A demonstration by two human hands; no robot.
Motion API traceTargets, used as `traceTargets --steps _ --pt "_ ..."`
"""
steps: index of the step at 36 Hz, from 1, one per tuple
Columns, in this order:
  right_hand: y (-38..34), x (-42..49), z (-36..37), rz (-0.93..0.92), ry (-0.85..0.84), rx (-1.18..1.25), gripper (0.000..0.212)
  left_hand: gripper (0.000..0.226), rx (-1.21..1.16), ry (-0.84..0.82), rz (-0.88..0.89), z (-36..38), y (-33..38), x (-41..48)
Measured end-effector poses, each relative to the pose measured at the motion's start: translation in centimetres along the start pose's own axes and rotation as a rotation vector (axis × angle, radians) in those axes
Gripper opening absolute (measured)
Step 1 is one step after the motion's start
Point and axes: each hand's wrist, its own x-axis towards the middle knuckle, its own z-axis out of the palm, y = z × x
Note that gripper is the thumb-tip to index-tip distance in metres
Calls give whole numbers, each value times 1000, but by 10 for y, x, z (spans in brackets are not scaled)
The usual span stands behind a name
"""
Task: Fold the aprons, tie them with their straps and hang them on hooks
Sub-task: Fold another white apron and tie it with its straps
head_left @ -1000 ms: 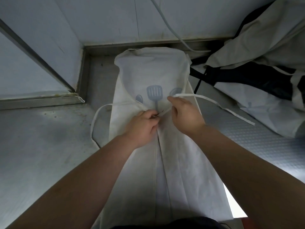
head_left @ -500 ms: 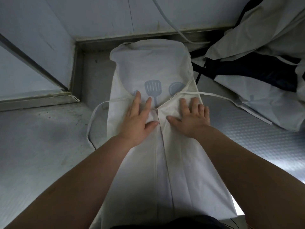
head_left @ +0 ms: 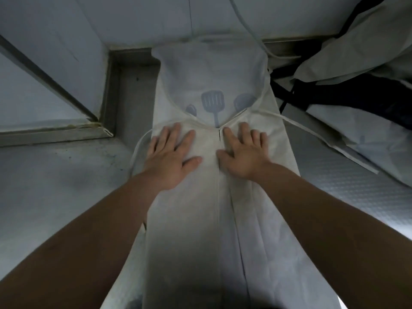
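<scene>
The white apron [head_left: 207, 81] lies lengthwise at the tabletop's [head_left: 55, 186] centre, side flaps folded in to meet along its middle. Both hands lie open and flat on it: left hand [head_left: 171, 152] on the left flap, right hand [head_left: 244, 152] on the right. A strap [head_left: 312, 132] trails toward 3 o'clock. At 2 o'clock lies a heap [head_left: 361, 70], perhaps more aprons.

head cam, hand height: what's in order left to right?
Left strap loop → left hand → centre seam of the folded apron → right hand → right strap → pile of other aprons.
</scene>
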Motion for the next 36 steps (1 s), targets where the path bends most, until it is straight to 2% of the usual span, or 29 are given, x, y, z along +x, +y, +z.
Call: traceTargets --steps 6,10,13,16,22,27,31,34,36 --pt "-2 14 -27 -109 86 253 62 66 63 -49 -67 -21 -4 18" --pt "-3 -19 -11 -74 168 205 53 48 33 209 -39 -10 4 -15" --pt "-5 -48 5 32 187 31 37 38 -108 329 152 -3 5 -48" --pt "-10 -78 21 107 174 6 36 50 -179 230 222 7 4 -77" --pt "-15 -121 60 286 71 -11 53 71 -33 -80 89 31 9 -110" --pt "-27 -126 78 358 80 65 55 70 10 -49 94 42 -1 -114" --pt "-33 -105 66 326 119 112 51 70 25 -63 107 32 -16 -94" --pt "-35 -98 47 237 160 350 46 69 52 -53 12 21 -25 -78" --pt "-36 -103 40 206 200 596 48 68 104 40 -72 17 -24 -77"
